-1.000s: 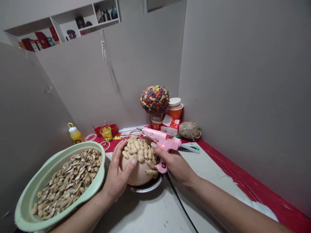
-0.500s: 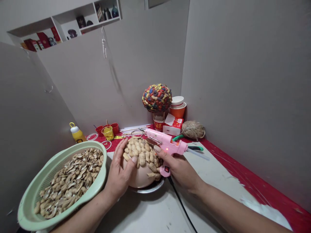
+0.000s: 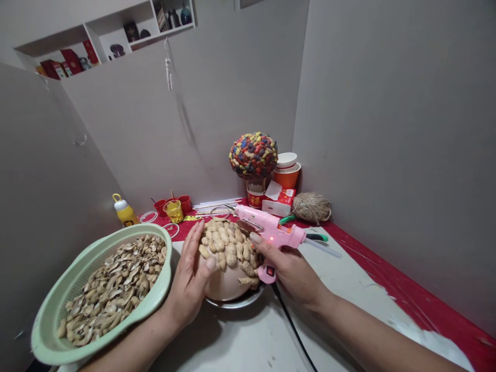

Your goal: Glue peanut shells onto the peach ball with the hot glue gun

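A smooth beige ball (image 3: 225, 285), its upper part covered with peanut shells (image 3: 230, 249), rests in a shallow metal bowl (image 3: 234, 304). My left hand (image 3: 192, 276) cups the left side of the ball, fingers along its far side and thumb towards the front. My right hand (image 3: 289, 268) is closed around the handle of a pink hot glue gun (image 3: 267, 226), its thumb reaching towards the shells at the ball's right. The gun's nozzle points to the upper left, beyond the ball, and a glue stick (image 3: 323, 248) sticks out behind. A small light glows on its side.
A green colander (image 3: 166, 276) of peanut shells stands at left. Behind are a yellow bottle (image 3: 126, 212), small cups (image 3: 173, 211), a colourful ball-topped piece (image 3: 253, 155), paper cups (image 3: 287, 178) and a twine bundle (image 3: 312, 207). The glue gun's cord (image 3: 292, 325) runs towards me.
My left thumb has come down slightly from the peanut shells towards the ball's smooth side. My right hand keeps its hold on the glue gun. The whole view has shifted a little.
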